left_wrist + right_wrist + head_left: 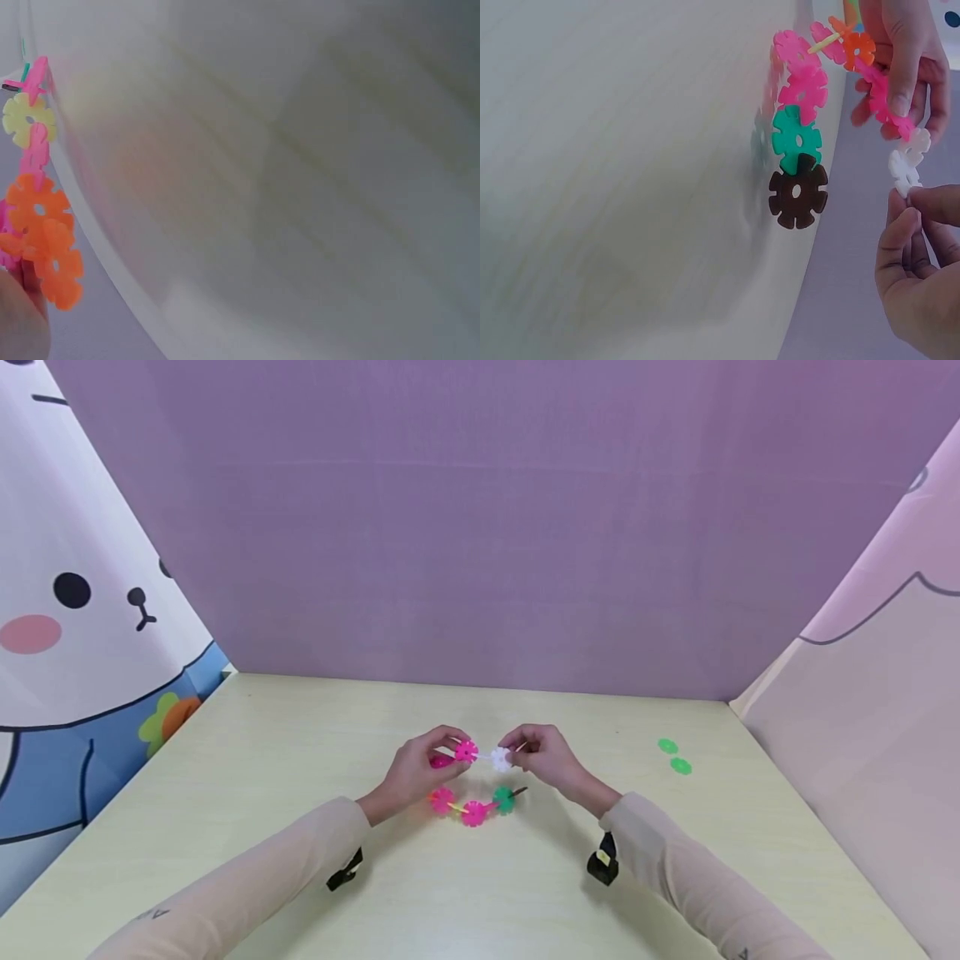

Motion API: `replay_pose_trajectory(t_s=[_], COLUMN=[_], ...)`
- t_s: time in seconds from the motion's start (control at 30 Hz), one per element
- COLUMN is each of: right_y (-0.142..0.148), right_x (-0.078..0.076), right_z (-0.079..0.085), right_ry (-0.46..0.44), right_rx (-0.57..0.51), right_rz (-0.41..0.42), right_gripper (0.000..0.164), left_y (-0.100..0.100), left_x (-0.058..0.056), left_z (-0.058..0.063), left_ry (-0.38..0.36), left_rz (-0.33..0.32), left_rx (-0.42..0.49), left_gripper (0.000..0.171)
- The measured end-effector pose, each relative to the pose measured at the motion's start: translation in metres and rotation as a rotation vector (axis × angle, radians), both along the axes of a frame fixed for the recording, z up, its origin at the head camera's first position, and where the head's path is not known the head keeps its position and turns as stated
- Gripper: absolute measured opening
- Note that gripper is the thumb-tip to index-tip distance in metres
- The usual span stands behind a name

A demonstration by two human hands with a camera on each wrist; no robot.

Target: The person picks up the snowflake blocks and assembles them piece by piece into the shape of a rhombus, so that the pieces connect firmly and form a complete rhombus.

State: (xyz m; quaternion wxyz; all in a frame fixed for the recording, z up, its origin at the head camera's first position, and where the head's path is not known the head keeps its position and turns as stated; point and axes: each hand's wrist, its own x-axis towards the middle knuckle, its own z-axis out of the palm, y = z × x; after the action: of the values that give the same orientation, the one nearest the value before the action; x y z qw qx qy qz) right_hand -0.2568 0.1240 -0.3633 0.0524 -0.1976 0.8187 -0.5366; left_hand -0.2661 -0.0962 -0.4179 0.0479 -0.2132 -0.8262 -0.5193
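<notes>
A chain of notched plastic snowflake discs runs between the two hands and curves back down to the table. My left hand [420, 768] grips its pink discs [467, 752]; in the left wrist view, orange discs [60, 264] stand beside the fingertips. Thumb and fingers of my right hand [551, 758] pinch around the white disc [500, 759] at the chain's end. A thin tan edge shows among those fingers, and I cannot tell what it is. Lower down, the chain passes through pink and a green disc [504, 799] to a brown disc [798, 196] at its other end.
Two loose light-green discs [675, 756] lie on the pale tabletop [315, 718] to the right. A purple cloth wall [480, 543] closes off the back, with printed cloth panels at both sides. Black straps hang below both wrists.
</notes>
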Motion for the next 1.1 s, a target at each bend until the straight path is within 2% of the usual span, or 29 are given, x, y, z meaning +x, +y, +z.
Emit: replay_pose_trajectory(t_s=[0.17, 0.27, 0.4, 0.53, 0.63, 0.77, 0.87, 0.97, 1.1], right_y=[-0.001, 0.0, 0.0, -0.001, -0.002, -0.004, -0.007, -0.007, -0.009], right_x=[-0.002, -0.01, -0.021, -0.023, -0.021, -0.011, -0.005, -0.01, -0.018], right_z=[-0.002, -0.011, -0.026, -0.031, -0.032, -0.02, -0.013, -0.02, -0.03], right_ry=[0.01, 0.009, 0.019, 0.054, 0.08, 0.108, 0.113, 0.104, 0.138], right_rx=[0.005, -0.002, -0.011, -0.004, -0.005, -0.007, -0.01, -0.013, 0.002], right_rz=[-0.012, -0.017, -0.026, -0.048, -0.058, -0.044, -0.036, -0.057, -0.077], right_gripper=[0.016, 0.015, 0.014, 0.012, 0.011, 0.011, 0.011, 0.011, 0.011], left_y=[0.002, 0.004, 0.006, 0.008, 0.009, 0.008, 0.008, 0.009, 0.009], left_x=[-0.002, -0.003, 0.006, 0.013, 0.011, 0.002, -0.001, 0.0, 0.001], left_z=[-0.001, 0.0, 0.012, 0.022, 0.018, 0.004, -0.001, -0.001, 0.0], left_ry=[-0.051, -0.07, -0.084, -0.115, -0.109, -0.096, -0.102, -0.112, -0.134], left_rz=[-0.039, -0.049, -0.054, -0.04, -0.024, 0.001, 0.02, 0.03, 0.031], left_rx=[0.071, 0.099, 0.121, 0.133, 0.141, 0.146, 0.144, 0.147, 0.152], left_gripper=[0.032, 0.031, 0.029, 0.028, 0.026, 0.025, 0.027, 0.03, 0.03])
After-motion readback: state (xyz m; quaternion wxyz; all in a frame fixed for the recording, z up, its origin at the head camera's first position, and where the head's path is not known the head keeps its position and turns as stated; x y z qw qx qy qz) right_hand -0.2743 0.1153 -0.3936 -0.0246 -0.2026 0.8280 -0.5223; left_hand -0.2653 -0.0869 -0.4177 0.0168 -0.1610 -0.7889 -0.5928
